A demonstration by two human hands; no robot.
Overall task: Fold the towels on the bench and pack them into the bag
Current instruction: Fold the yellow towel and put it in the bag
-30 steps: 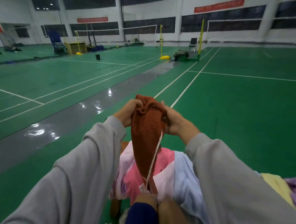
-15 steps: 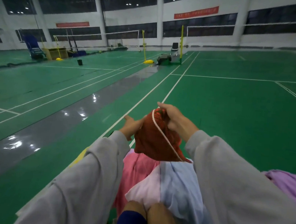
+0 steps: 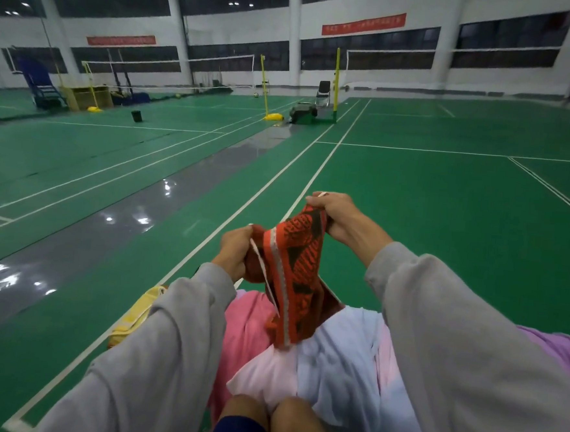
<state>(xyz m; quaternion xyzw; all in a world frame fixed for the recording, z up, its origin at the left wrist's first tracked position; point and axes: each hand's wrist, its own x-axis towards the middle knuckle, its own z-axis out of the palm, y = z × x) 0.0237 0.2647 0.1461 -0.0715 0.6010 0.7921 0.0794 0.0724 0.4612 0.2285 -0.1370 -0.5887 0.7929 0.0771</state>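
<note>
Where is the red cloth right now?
The red cloth hangs mid-frame in the head view, gripped by the left hand at its left edge and the right hand at its top, above the pink towel and pale blue towel.

Left hand (image 3: 234, 252): I see it gripping the red cloth (image 3: 293, 270) again; half a second ago it was off it, fingers spread.
Red cloth: bunched before, now stretched across to the right hand (image 3: 341, 216), patterned side showing.
</note>
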